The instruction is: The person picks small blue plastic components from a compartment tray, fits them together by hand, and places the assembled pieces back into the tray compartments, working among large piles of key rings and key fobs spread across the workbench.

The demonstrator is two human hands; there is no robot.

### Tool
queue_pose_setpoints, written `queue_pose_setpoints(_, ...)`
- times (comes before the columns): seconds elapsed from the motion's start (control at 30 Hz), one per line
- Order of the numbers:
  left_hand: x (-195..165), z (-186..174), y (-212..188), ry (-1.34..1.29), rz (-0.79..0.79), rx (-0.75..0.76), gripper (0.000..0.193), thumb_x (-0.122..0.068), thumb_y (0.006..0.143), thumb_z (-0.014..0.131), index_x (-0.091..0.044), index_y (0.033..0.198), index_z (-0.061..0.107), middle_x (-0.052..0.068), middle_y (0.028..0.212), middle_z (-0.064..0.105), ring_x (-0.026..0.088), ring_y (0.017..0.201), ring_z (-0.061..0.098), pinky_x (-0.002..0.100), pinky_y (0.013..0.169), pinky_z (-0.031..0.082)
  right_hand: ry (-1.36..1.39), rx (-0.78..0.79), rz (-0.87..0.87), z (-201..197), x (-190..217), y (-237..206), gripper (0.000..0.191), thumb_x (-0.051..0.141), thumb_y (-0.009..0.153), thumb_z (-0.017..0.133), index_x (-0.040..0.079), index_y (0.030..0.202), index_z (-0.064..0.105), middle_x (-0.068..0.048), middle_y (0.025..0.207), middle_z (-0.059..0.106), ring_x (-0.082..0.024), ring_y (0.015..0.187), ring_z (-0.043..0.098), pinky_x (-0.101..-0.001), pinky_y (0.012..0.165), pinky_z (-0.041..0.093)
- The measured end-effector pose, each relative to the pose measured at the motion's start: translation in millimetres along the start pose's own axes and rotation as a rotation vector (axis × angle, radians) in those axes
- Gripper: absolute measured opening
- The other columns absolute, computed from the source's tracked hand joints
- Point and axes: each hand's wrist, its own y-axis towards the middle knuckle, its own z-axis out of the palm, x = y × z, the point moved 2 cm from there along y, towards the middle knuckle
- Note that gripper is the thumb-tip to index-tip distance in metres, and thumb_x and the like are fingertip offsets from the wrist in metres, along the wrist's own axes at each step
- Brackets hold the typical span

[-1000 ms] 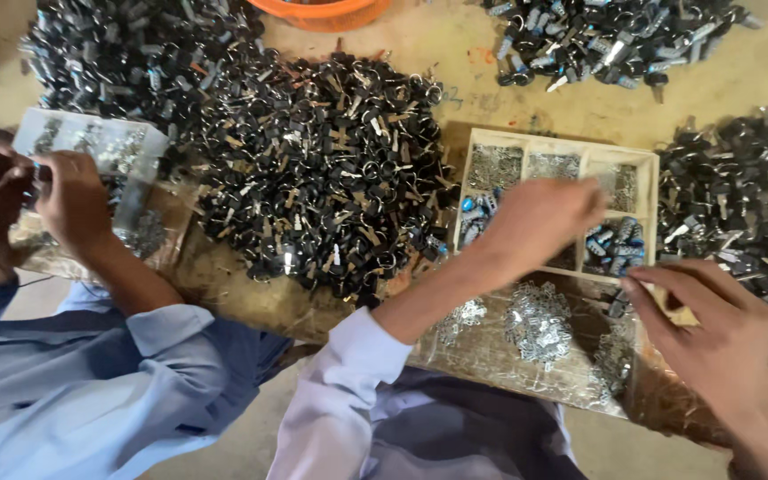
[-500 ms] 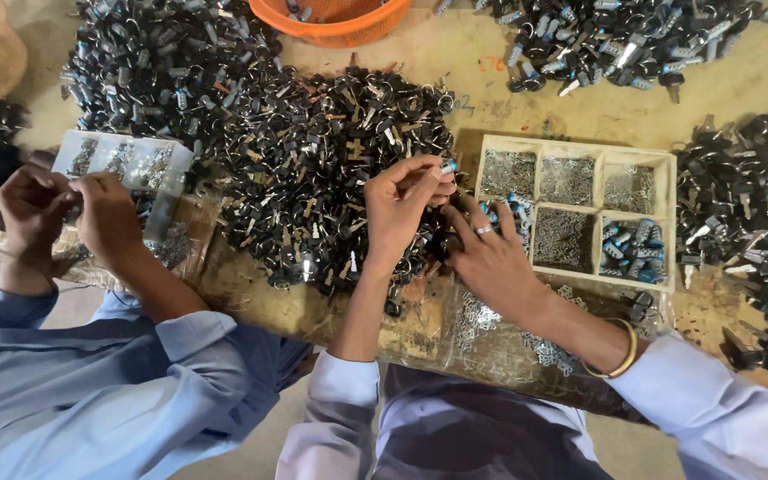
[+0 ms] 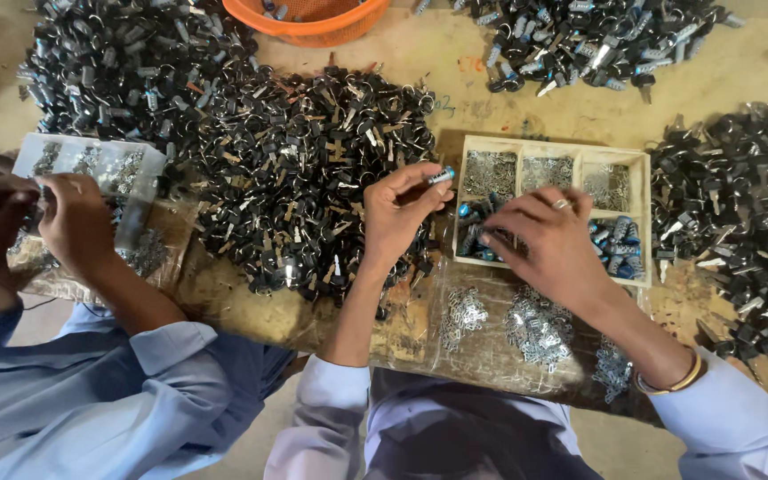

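Note:
My left hand [image 3: 399, 213] pinches a small blue-and-silver cylinder part [image 3: 442, 175] between thumb and fingertips, just left of a cream compartment tray [image 3: 642, 218]. My right hand [image 3: 555, 244], a ring on one finger and a bangle at the wrist, lies palm down over the tray's lower left cell, fingertips among the blue-tipped parts [image 3: 473, 233] there. Whether it grips one is hidden. A big heap of dark keys on rings [image 3: 295, 178] lies left of my left hand.
A co-worker's hands [image 3: 42, 222] in blue sleeves work at the left over a clear plastic compartment box [image 3: 91, 169]. An orange basket [image 3: 317, 22] stands at the top. More key heaps [image 3: 740, 231] lie at right and top right. Small silver parts [image 3: 535, 324] lie on plastic sheet.
My right hand has moved right and down from beside my left hand into the tray's blue parts. My left hand stays put, still pinching the small part.

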Motion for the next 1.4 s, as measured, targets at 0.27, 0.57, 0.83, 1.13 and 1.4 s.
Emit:
queue_pose_setpoints(0.27,2.9,10.0,-8.0,-0.029,0.065,0.103,0.027,0.0,0.099,0.071,0.004,0.125,0.068,0.015,0.11,0.078,0.02,0.094,0.079,0.027,0.078,0.067,0.016,-0.127,-0.093,7.9,-3.2,-20.3,0.03,0.031,0.083,0.081,0.018,0.109,0.078,0.0,0.117,0.065,-0.023,0.115,0.056,-0.0496,0.103,0.033)
queue_pose_setpoints(0.57,3.3,56.9,-22.8,0.318,0.076,0.266,0.024,-0.005,0.092,0.077,-0.006,0.116,0.077,0.012,0.11,0.08,0.015,0.079,0.075,0.025,0.058,0.057,-0.285,-0.012,0.108,9.4,-49.6,-47.6,0.016,0.031,0.083,0.081,0.017,0.091,0.08,0.001,0.099,0.066,-0.026,0.106,0.056,-0.0476,0.094,0.036)
queue_pose_setpoints(0.83,6.4,85.7,-26.7,0.313,0.204,0.271,0.025,-0.005,0.093,0.079,-0.005,0.118,0.076,0.009,0.111,0.08,0.013,0.09,0.078,0.024,0.075,0.063,-0.047,-0.161,0.199,-2.2,-67.1,-44.6,0.014,0.024,0.084,0.081,0.012,0.092,0.078,-0.001,0.095,0.065,-0.026,0.1,0.055,-0.0453,0.087,0.033)
queue_pose_setpoints(1.13,13.0,90.1,-29.7,0.248,0.227,0.253,0.021,-0.001,0.095,0.078,-0.002,0.116,0.076,0.012,0.114,0.079,0.017,0.1,0.079,0.028,0.086,0.066,0.652,-0.264,0.28,-2.7,-70.1,-40.1,0.009,0.003,0.096,0.071,0.002,0.105,0.071,-0.01,0.11,0.067,-0.02,0.094,0.062,-0.0301,0.081,0.05)
queue_pose_setpoints(1.4,18.8,91.4,-29.8,0.284,0.152,0.206,0.028,0.0,0.087,0.082,0.0,0.114,0.076,0.014,0.115,0.077,0.02,0.104,0.077,0.029,0.091,0.065,0.615,-0.217,0.164,1.2,-69.5,-38.9,0.012,0.0,0.096,0.069,0.0,0.108,0.07,-0.011,0.109,0.07,-0.021,0.102,0.066,-0.0305,0.09,0.051)
